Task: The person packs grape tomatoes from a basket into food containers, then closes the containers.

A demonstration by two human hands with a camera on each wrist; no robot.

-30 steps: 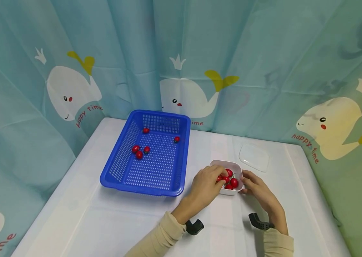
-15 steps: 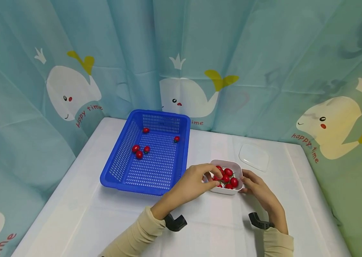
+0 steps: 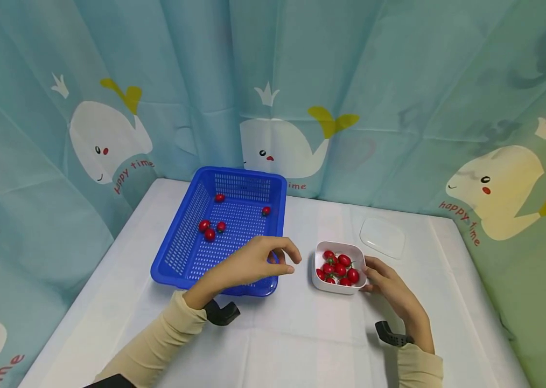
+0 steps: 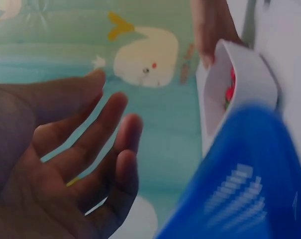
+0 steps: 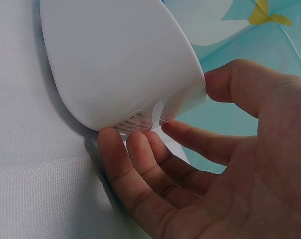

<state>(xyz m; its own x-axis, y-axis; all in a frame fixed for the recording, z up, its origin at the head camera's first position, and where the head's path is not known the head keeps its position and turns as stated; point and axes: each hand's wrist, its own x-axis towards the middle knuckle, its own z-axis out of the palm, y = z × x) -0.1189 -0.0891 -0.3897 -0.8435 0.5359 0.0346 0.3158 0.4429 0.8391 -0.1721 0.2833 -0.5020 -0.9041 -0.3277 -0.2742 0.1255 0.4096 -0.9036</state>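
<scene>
Head view: the left hand [image 3: 251, 263], which reached into the white container [image 3: 335, 288] a second ago, is now back above the right front part of the blue basket [image 3: 280, 221], fingers loosely bent, grasping nothing. More of the red tomatoes [image 3: 340, 270] inside the container show now. As before, the right hand [image 3: 391, 284] holds the container's right side, and five tomatoes [image 3: 209, 235] lie in the basket.
</scene>
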